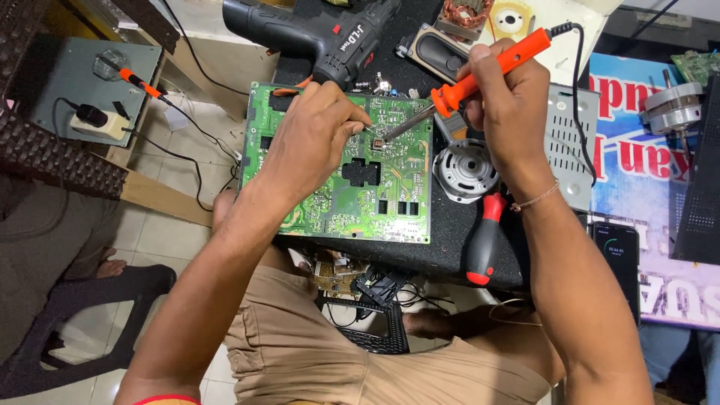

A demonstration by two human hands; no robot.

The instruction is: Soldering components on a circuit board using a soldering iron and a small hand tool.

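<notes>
The green circuit board [337, 161] lies flat on the black table [450, 232], a wide rectangle dotted with small silver parts and several dark cut-outs, one large and cross-shaped near its middle. Its long axis runs left to right across the view, slightly tilted, with its left end overhanging the table's edge.

The right hand [506, 101] sits above the board's upper right corner, its fingers wrapped tightly round an orange soldering iron [480, 75]. The iron's long axis slants from upper right down to lower left; its metal tip points at a small dark chip in the board's upper middle, and its black cable leaves from the upper end.

The left hand [315, 139] rests on the board's upper left part, fingers pinched narrow on something thin beside the same chip; what it is cannot be told.

A black cordless drill [322, 34] lies just beyond the board's top edge. A round grey motor part [465, 169] sits just right of the board, and a red-and-black screwdriver [484, 240] lies below that.
</notes>
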